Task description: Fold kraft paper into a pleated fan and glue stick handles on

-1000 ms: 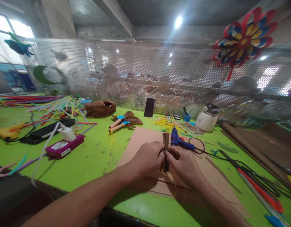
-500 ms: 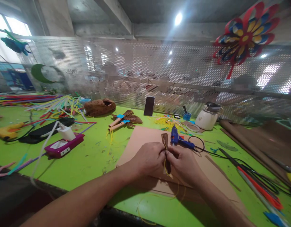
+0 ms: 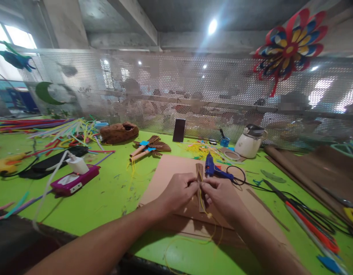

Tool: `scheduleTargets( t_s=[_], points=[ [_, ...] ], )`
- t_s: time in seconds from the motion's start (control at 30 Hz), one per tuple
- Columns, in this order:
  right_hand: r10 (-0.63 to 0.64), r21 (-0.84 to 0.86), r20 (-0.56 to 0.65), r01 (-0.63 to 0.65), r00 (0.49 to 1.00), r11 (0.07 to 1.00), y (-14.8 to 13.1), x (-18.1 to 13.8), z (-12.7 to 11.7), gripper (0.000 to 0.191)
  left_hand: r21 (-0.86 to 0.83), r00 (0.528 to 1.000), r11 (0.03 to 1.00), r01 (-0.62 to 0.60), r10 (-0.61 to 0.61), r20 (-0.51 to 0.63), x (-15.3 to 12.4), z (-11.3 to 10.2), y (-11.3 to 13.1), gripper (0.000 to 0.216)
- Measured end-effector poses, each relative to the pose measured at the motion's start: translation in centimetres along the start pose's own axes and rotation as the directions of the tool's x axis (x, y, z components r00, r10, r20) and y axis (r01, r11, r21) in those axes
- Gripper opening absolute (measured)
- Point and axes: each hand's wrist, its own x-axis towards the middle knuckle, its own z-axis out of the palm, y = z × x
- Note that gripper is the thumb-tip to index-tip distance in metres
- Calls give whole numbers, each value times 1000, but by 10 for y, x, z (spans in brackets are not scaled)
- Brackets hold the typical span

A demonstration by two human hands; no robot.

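A green worktable (image 3: pixel 116 191) holds a tan board (image 3: pixel 165 173), a magenta power strip (image 3: pixel 87 178), a yellow glue gun (image 3: pixel 8 164) and a black case (image 3: pixel 44 168), with colorful strands (image 3: pixel 70 128) heaped at left, a lumpy brown object (image 3: pixel 117 133) and white jug (image 3: pixel 246 146) toward the back, and brown sheeting (image 3: pixel 302 170) along the right

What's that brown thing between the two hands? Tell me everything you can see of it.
The brown piece is narrow and long, with lengthwise lines that suggest folds or layers; it looks like paper or cloth. Its ends point away from and toward the person, over the tan board. Fingertips of the left hand and right hand pinch its middle, partly hiding it. Yellow cord runs along it.
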Motion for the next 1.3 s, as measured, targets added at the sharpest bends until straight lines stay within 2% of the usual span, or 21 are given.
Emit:
scheduleTargets(
  t_s=[0.13, 0.23, 0.37, 0.47, 0.6, 0.73, 0.9, 1.03, 1.2, 1.3],
  points=[
    [-29, 30, -8, 29, 1000, 999, 1, 0, 0, 24, -38, 999, 999, 28, -29, -28, 1, 3, -5, 21],
    [-39, 41, 7, 39, 999, 998, 3, 1, -1, 25, 14, 999, 999, 32, -32, -8, 2, 2, -5, 20],
    [-24, 54, 73, 20, 997, 998, 0, -1, -1, 21, 55, 999, 998, 33, -32, -16, 4, -1, -2, 20],
    [25, 146, 107, -41, 994, 989, -4, -4, 1, 18, 39, 998, 998, 54, -53, -26, 5, -2, -2, 17],
    [108, 226, 175, -147, 979, 963, -5, -6, 4, 28, -14, 995, 997, 81, -82, -58, 5, -1, -3, 15],
    [30, 232, 191, -75, 981, 970, -8, -7, 2, 20, -212, 995, 972, 98, -94, 29, 5, -5, 1, 14],
    [-42, 142, 166, 18, 985, 990, -12, -8, -2, 29, -481, 981, 856, 189, -149, 122, 4, -10, 1, 23],
    [-35, 169, 115, 15, 993, 985, -7, -6, -2, 29, -687, 975, 692, 221, -149, 163, 6, -6, -4, 16],
    [-26, 200, 115, 2, 993, 980, -8, -5, -3, 35, -843, 947, 436, 314, -203, 248, 9, -7, -7, 17],
    [-14, 176, 91, -3, 996, 984, -12, -6, -3, 38, -886, 958, 370, 277, -182, 223, 9, -11, -8, 16]
  ],
)
